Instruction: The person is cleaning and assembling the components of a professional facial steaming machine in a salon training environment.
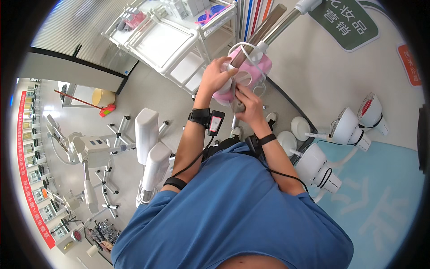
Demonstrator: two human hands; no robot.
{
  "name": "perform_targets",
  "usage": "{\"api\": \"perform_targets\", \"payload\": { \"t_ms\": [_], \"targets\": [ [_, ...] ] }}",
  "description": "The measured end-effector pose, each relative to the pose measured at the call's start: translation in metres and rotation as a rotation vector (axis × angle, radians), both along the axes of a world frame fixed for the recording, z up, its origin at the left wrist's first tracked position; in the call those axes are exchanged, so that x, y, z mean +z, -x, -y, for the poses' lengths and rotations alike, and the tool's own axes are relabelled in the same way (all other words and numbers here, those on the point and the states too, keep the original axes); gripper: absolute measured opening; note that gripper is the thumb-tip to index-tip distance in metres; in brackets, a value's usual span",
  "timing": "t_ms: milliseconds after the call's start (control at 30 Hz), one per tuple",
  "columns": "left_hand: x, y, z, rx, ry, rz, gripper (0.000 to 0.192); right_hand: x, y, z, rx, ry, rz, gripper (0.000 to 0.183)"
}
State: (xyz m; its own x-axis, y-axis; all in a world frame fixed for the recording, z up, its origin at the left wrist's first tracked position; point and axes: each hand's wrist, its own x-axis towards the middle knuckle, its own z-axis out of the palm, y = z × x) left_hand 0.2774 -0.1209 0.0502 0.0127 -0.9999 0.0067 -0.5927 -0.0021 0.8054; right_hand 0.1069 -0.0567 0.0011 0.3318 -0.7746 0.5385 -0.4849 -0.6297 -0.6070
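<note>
A pink-and-white appliance (pixel 263 65) with a looped white cable is mounted by metal poles (pixel 268 30) in front of me. My left hand (pixel 216 75) grips its upper left side, thumb and fingers around a white part. Bunched under the fingers of my right hand (pixel 251 107) is a grey-brown cloth (pixel 239 105), pressed against the near side of the appliance. The fingers hide part of both the cloth and the housing.
A white trolley (pixel 164 43) with bottles and blue bowls stands ahead. White infrared lamps (pixel 315 161) line the right wall. Wheeled white machines (pixel 90 149) and tall white housings (pixel 146 134) are at left. A broom (pixel 107 110) lies near a yellow bucket (pixel 102 97).
</note>
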Motion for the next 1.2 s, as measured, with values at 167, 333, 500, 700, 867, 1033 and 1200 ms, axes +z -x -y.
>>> {"api": "perform_targets", "payload": {
  "t_ms": [167,333,500,700,867,1033,1200],
  "targets": [
    [0.002,0.002,0.000,0.009,-0.015,-0.029,0.057,-0.006,0.006,-0.014,-0.035,0.038,-0.049,0.072],
    [0.002,0.003,0.002,0.055,-0.049,-0.050,0.059,0.004,0.009,0.006,-0.203,-0.030,-0.103,0.078],
    [0.004,0.002,0.000,0.080,-0.038,-0.086,0.059,-0.005,0.008,0.014,-0.177,-0.068,0.015,0.066],
    [0.009,0.004,-0.002,0.060,-0.077,-0.107,0.057,-0.012,0.002,0.018,-0.190,-0.070,0.225,0.051],
    [-0.007,0.002,-0.002,0.012,0.007,-0.035,0.057,-0.010,0.007,0.021,-0.174,-0.048,0.215,0.049],
    [-0.019,0.009,-0.012,0.019,0.067,-0.003,0.065,-0.011,0.027,0.031,-0.054,-0.047,0.227,0.044],
    [-0.015,0.020,-0.018,0.026,-0.133,0.012,0.070,-0.014,0.046,0.036,-0.111,-0.008,0.246,0.048]
  ]
}}
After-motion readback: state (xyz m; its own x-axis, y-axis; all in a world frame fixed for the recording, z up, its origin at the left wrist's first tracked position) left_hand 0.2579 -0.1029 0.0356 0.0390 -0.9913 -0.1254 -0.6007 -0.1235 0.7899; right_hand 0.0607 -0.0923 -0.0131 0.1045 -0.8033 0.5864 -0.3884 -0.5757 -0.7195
